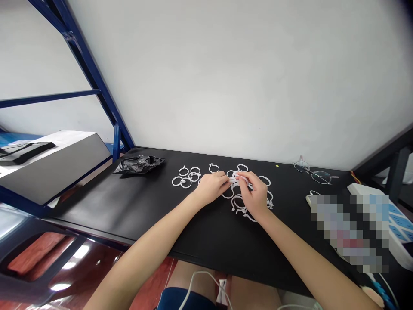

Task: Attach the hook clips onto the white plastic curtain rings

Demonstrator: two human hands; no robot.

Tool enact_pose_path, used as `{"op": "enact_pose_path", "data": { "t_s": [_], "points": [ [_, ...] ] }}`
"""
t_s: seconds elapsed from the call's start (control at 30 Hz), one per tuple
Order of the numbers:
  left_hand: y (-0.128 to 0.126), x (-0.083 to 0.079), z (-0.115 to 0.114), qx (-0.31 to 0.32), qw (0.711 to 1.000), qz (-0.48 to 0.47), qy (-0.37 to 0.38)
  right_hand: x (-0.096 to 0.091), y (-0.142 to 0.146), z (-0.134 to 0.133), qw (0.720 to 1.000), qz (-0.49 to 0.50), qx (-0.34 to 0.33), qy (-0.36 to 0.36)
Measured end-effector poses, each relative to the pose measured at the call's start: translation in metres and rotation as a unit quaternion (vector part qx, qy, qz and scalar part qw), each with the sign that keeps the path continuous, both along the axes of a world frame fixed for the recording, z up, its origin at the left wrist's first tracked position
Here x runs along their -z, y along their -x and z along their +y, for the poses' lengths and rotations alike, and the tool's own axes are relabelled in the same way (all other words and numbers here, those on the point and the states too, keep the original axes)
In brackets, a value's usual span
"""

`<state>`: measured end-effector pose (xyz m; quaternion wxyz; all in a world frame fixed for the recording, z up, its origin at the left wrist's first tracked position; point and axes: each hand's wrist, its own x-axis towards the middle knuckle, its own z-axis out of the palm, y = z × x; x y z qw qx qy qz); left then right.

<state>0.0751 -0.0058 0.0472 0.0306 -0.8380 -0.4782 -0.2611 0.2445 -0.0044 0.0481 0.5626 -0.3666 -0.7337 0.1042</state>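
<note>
2 hands (211, 188) pinch at thin, round white rings (235, 181).

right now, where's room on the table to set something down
Widest: black table between bag, front edge and left forearm. Smaller: front edge between that and right forearm. Crowded: white rings around left hand and right hand; glasses at right.

I get bright light across the wall (232, 82), hard glare off the floor (93, 267) and faint shadows on the surface (129, 215); edges stretch, the upper-right corner is dark, and coarse pixels blot the right.
</note>
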Motion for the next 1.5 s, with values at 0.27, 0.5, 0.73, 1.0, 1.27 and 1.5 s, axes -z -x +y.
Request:
{"op": "enact_pose_path", "data": {
  "t_s": [0.27, 0.5, 0.73, 1.0, 1.27, 1.5],
  "points": [
    [0.0021, 0.0048, 0.0027, 0.003, 1.000, 0.002, 0.002, 0.0022, 0.0000, 0.0003, 1.000, 0.014, -0.010, 0.025],
    [0.0019, 0.0016, 0.0015, 0.018, 1.000, 0.015, 0.000, 0.0033, -0.0004, -0.0002, 0.999, 0.021, -0.019, 0.041],
    [0.0024, 0.0020, 0.0023, 0.002, 1.000, 0.019, 0.007, 0.0063, -0.0013, 0.0021, 0.998, 0.026, 0.006, 0.061],
    [0.0023, 0.0018, 0.0022, -0.018, 0.999, -0.028, -0.022, 0.0039, -0.0007, 0.0007, 0.997, 0.025, 0.011, 0.075],
    [0.0016, 0.0010, 0.0019, -0.020, 0.999, -0.032, -0.035, 0.0039, 0.0002, 0.0005, 0.998, 0.011, 0.018, 0.065],
    [0.0046, 0.0020, 0.0052, -0.041, 0.997, -0.049, -0.036, 0.0062, -0.0014, 0.0024, 0.998, 0.016, 0.031, 0.047]
  ]
}}
